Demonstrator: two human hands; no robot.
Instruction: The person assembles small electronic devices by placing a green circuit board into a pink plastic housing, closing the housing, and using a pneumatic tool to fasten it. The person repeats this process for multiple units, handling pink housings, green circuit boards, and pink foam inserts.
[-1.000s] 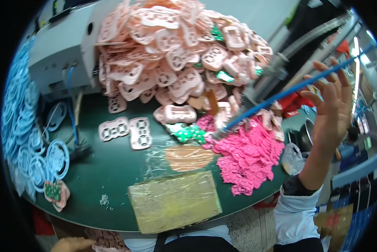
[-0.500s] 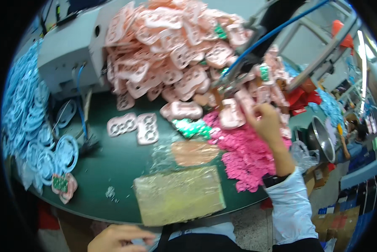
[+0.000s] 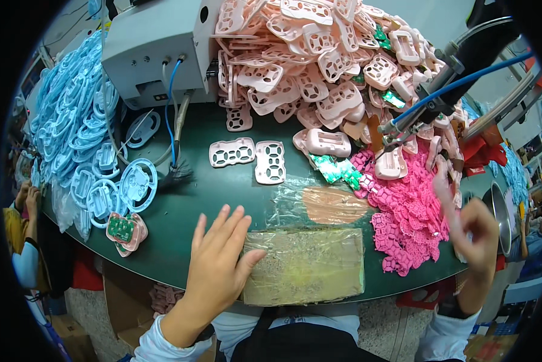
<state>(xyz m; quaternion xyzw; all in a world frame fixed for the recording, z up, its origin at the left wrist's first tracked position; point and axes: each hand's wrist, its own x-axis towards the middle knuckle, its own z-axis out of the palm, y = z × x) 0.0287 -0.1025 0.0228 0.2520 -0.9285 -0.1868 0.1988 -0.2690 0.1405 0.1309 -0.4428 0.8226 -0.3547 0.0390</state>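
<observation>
My left hand [image 3: 216, 265] is open above the table's front edge, fingers spread, thumb beside the left end of a flat, tape-wrapped block [image 3: 307, 268]. It holds nothing. On the right, my right hand [image 3: 479, 232] is closed on a long, pale pink plastic shell [image 3: 451, 208], seen edge-on and blurred. Just left of that hand lies a heap of bright pink keypad pieces [image 3: 410, 217]. Two pale pink cover plates with cut-outs, one lying crosswise [image 3: 232, 152] and one upright [image 3: 270, 163], rest beyond the block. Shiny green circuit boards [image 3: 334, 169] lie beside a pink shell [image 3: 328, 143].
A tall pile of pale pink shells [image 3: 313, 66] fills the back. A grey machine box [image 3: 162, 54] with cables stands left of it, near blue plastic parts [image 3: 72, 120]. A metal arm with a blue hose [image 3: 458, 90] overhangs the right. A steel bowl [image 3: 500, 217] is far right.
The view has swung, shifting the table rightward in it. My left hand has risen from the lower edge to beside the block. My right hand has drawn back from the pink pile with the shell.
</observation>
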